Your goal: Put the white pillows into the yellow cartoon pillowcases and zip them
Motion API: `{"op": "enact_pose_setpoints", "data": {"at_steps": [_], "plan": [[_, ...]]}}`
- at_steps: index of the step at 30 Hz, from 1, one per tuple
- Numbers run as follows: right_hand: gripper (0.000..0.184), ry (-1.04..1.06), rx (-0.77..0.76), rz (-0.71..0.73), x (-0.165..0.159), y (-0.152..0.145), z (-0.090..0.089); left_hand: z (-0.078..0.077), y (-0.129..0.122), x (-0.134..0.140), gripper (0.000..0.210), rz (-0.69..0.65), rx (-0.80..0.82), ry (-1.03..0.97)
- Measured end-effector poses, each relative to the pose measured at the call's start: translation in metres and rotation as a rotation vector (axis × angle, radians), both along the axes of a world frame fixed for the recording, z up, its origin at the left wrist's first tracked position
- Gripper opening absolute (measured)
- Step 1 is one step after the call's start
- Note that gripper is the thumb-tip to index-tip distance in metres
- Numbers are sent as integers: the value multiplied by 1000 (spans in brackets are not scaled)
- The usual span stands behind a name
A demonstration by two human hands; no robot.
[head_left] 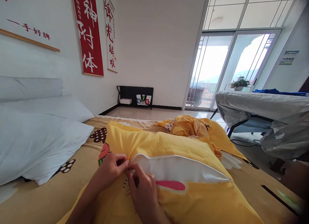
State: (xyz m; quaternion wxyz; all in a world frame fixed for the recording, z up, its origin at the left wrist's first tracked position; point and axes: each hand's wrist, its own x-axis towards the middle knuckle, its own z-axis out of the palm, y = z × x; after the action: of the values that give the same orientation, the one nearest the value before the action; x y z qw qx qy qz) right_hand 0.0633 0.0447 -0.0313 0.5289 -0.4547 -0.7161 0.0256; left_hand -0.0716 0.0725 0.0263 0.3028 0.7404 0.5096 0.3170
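A yellow pillowcase with cartoon prints lies in front of me, with a white pillow showing through its long, white-edged opening. At the left end of that opening, my left hand pinches the yellow fabric between thumb and fingers. Close beside it, my right hand has its fingers closed on the edge of the opening, nearly touching the left fingertips. Any small zip pull between the fingers is hidden. The opening gapes from my hands to its right end.
Beneath the pillowcase spreads a tan patterned bed sheet. White pillows are piled at the left. Crumpled yellow cloth lies beyond the pillowcase. On the right stands a plastic-covered table; a low black shelf is against the far wall.
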Motion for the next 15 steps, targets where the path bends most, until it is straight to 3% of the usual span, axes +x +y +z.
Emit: {"op": "enact_pose_setpoints", "data": {"at_steps": [6,15], "plan": [[20,-98,-35,-1,3,-2,1,5,-7,0,38,29,37,59],[13,-353,39,-11,8,-4,2,3,-11,4,36,93,138,234]]}}
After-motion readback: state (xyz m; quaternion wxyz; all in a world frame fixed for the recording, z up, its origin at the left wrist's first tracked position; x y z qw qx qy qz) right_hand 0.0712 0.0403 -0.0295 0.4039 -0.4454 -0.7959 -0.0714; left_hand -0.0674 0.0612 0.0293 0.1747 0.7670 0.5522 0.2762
